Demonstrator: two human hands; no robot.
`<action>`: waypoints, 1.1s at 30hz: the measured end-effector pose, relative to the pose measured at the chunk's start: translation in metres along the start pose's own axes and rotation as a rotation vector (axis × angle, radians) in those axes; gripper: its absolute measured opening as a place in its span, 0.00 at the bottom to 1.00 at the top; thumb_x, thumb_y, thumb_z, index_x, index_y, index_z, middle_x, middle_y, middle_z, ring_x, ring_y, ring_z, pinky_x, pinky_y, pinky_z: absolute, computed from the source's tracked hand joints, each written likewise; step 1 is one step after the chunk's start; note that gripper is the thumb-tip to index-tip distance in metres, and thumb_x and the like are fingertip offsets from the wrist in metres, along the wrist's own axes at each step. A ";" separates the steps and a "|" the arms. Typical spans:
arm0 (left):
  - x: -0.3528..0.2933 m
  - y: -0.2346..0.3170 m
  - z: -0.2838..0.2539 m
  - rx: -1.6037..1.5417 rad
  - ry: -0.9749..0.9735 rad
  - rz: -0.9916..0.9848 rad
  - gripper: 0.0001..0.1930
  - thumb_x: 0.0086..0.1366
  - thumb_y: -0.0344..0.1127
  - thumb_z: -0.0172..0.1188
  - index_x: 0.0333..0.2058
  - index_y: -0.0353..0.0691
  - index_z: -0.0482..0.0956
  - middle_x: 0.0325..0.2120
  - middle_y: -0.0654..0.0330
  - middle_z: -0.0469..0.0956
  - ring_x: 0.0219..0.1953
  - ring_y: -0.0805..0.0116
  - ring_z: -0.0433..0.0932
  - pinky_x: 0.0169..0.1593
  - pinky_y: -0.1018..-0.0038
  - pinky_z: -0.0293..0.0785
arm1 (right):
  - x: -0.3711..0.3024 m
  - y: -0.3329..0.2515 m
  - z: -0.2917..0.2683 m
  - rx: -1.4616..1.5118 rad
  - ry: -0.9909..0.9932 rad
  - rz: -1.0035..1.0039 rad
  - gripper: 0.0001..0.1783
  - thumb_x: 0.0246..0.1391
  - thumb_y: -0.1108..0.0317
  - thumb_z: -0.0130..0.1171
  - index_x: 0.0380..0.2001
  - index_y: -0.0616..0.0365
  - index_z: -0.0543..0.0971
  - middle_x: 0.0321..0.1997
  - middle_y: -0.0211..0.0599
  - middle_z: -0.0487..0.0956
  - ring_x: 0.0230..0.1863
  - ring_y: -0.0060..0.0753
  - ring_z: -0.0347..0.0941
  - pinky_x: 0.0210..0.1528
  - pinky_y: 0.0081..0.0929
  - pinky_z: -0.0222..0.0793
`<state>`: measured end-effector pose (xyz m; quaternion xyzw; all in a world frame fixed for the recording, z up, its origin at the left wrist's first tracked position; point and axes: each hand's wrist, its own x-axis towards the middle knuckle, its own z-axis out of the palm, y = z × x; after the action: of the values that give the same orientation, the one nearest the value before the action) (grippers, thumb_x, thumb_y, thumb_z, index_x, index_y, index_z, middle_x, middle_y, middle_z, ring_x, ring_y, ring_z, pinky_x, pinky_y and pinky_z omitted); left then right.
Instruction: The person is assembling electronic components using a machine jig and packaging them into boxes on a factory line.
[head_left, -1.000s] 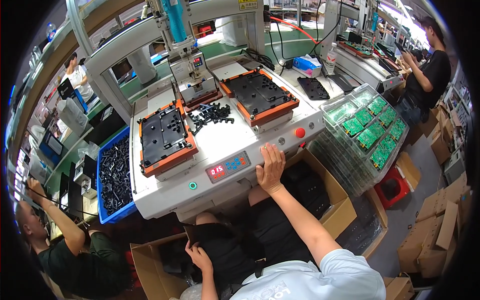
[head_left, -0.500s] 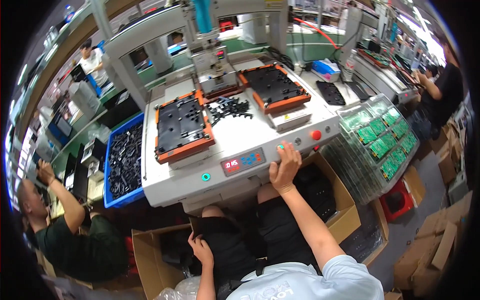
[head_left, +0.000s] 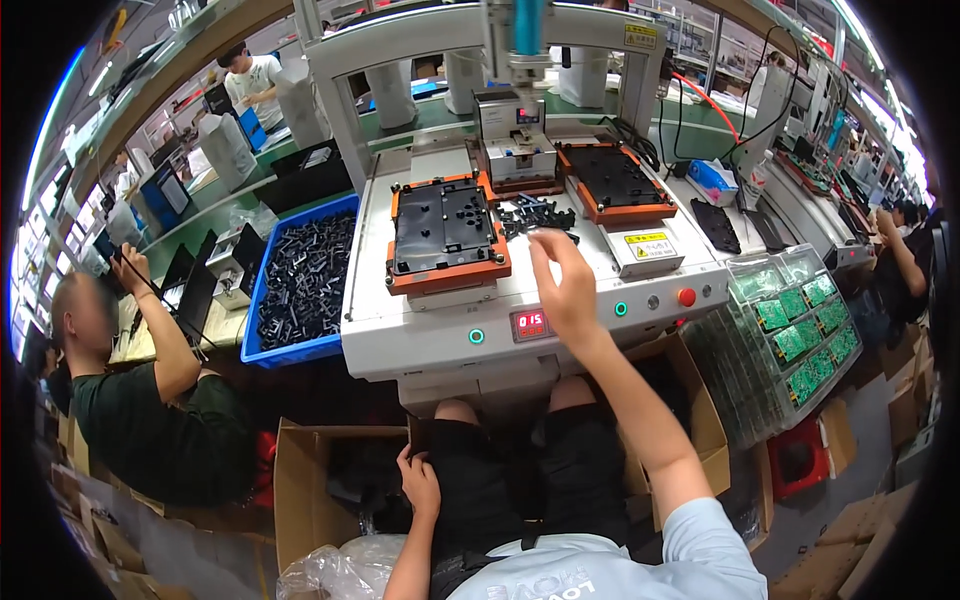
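Observation:
My right hand (head_left: 568,288) reaches over the front of a white bench machine (head_left: 430,345). Its fingers are apart, with their tips at the near edge of a loose pile of small black plastic parts (head_left: 538,214). Nothing shows in that hand. Left of the pile, an orange-framed fixture (head_left: 500,262) bears a black plastic panel (head_left: 440,225); a second black panel (head_left: 610,175) sits in a fixture on the right. Down by my left thigh, my left hand (head_left: 421,484) rests with loosely bent, separate fingers beside a cardboard box's edge, holding nothing visible.
A blue bin (head_left: 300,355) of small black parts stands left of the machine. On the right are stacked clear trays with green circuit boards (head_left: 790,345). Cardboard boxes (head_left: 300,500) flank my legs. A co-worker (head_left: 150,420) sits at left. A red button (head_left: 686,297) is on the front panel.
My right hand has left the lit button on the machine's front panel and moved up to the loose black parts. The view has shifted; my left hand stays by the box.

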<state>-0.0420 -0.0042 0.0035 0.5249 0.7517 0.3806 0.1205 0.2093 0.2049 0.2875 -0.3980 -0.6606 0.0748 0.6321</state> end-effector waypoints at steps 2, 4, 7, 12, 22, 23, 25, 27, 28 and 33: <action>0.000 0.001 0.000 -0.002 -0.005 -0.018 0.10 0.63 0.29 0.49 0.39 0.40 0.78 0.54 0.54 0.67 0.45 0.47 0.75 0.45 0.59 0.73 | 0.034 0.012 0.018 -0.040 -0.187 0.201 0.18 0.63 0.58 0.49 0.42 0.63 0.76 0.35 0.46 0.80 0.35 0.42 0.77 0.41 0.31 0.70; 0.000 0.003 0.002 -0.013 0.000 0.001 0.10 0.63 0.28 0.49 0.39 0.40 0.78 0.54 0.54 0.68 0.46 0.47 0.75 0.45 0.59 0.73 | 0.069 0.034 0.036 -0.174 -0.299 0.354 0.22 0.62 0.51 0.49 0.38 0.63 0.76 0.31 0.47 0.80 0.35 0.44 0.77 0.39 0.35 0.69; 0.000 -0.002 0.000 0.001 0.017 0.011 0.10 0.62 0.28 0.49 0.39 0.40 0.78 0.53 0.54 0.68 0.46 0.48 0.75 0.45 0.59 0.72 | 0.101 0.054 0.070 -0.366 -0.301 0.406 0.25 0.60 0.46 0.50 0.38 0.61 0.78 0.34 0.50 0.81 0.41 0.50 0.77 0.44 0.40 0.69; -0.001 -0.005 0.000 0.021 0.043 0.023 0.10 0.61 0.27 0.50 0.38 0.40 0.79 0.52 0.54 0.70 0.47 0.48 0.75 0.46 0.59 0.72 | 0.130 0.067 0.106 -0.496 -0.310 0.372 0.24 0.55 0.43 0.55 0.35 0.55 0.80 0.38 0.46 0.81 0.45 0.49 0.77 0.48 0.43 0.69; -0.001 -0.006 0.002 -0.003 0.022 0.045 0.10 0.61 0.28 0.50 0.39 0.39 0.79 0.52 0.52 0.69 0.48 0.47 0.74 0.47 0.59 0.72 | 0.122 0.092 0.079 -0.349 -0.332 0.129 0.18 0.57 0.55 0.55 0.38 0.60 0.81 0.33 0.49 0.81 0.38 0.48 0.78 0.41 0.36 0.71; -0.003 -0.009 -0.002 0.011 0.021 0.013 0.10 0.61 0.28 0.50 0.39 0.39 0.79 0.52 0.52 0.69 0.48 0.47 0.74 0.47 0.59 0.72 | 0.103 0.066 0.071 -0.281 -0.327 0.136 0.19 0.58 0.54 0.55 0.38 0.61 0.81 0.33 0.48 0.82 0.37 0.46 0.79 0.40 0.35 0.71; -0.002 -0.012 -0.005 0.015 0.021 -0.013 0.10 0.61 0.28 0.50 0.39 0.39 0.78 0.53 0.51 0.69 0.49 0.47 0.73 0.48 0.59 0.72 | 0.071 0.018 0.048 -0.223 -0.434 0.327 0.24 0.59 0.50 0.56 0.44 0.63 0.77 0.34 0.44 0.81 0.34 0.38 0.79 0.39 0.32 0.72; 0.000 -0.011 -0.004 0.009 0.010 -0.029 0.10 0.61 0.28 0.49 0.39 0.38 0.78 0.53 0.51 0.68 0.50 0.46 0.73 0.49 0.59 0.71 | 0.040 -0.009 0.031 -0.161 -0.478 0.319 0.23 0.61 0.53 0.53 0.47 0.63 0.75 0.37 0.47 0.80 0.37 0.41 0.77 0.42 0.33 0.71; 0.001 -0.009 0.000 0.016 0.005 -0.021 0.10 0.61 0.28 0.49 0.38 0.38 0.78 0.53 0.51 0.68 0.50 0.46 0.73 0.49 0.59 0.71 | 0.030 -0.012 0.027 -0.195 -0.450 0.225 0.22 0.62 0.54 0.52 0.47 0.64 0.74 0.39 0.49 0.79 0.39 0.42 0.77 0.43 0.34 0.70; 0.002 0.000 0.006 0.002 -0.012 -0.009 0.10 0.61 0.28 0.49 0.38 0.39 0.78 0.54 0.52 0.68 0.49 0.46 0.73 0.48 0.58 0.72 | 0.026 0.006 0.041 -0.402 -0.294 0.105 0.17 0.61 0.64 0.48 0.49 0.63 0.71 0.38 0.54 0.79 0.41 0.55 0.74 0.44 0.45 0.68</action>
<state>-0.0391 0.0000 0.0002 0.5238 0.7538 0.3762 0.1262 0.1781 0.2417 0.2960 -0.5342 -0.7253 0.0318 0.4330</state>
